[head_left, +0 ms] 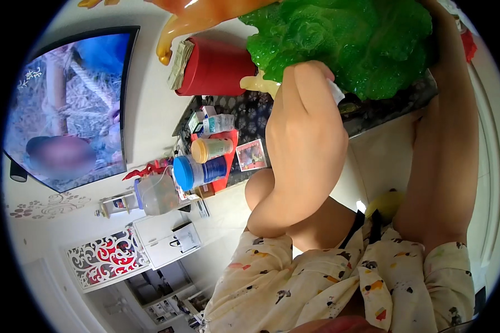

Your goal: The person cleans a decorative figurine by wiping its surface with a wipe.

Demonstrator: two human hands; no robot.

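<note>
A large glossy green ornament [339, 44], shaped like crinkled cabbage leaves, fills the upper middle of the head view. My left hand [308, 108] is against its lower edge, back of the hand toward me and fingers curled closed. A bit of white material [335, 92], maybe a wipe or tissue, shows at its fingertips. Beside these fingers a pale yellow knob [259, 84] sticks out. Glossy orange parts [205, 16] stand at the top, left of the leaves. My right forearm [450, 111] runs up the right side; its hand is hidden behind the leaves or beyond the frame.
A red container [216, 66] with banknotes [180, 65] stands left of the ornament on a dark patterned tabletop [247, 114]. Nearby are a blue-lidded tub [200, 172], a yellow-lidded jar [211, 150], a framed picture [251, 155] and a clear jug [156, 194]. A television [72, 105] is on the wall.
</note>
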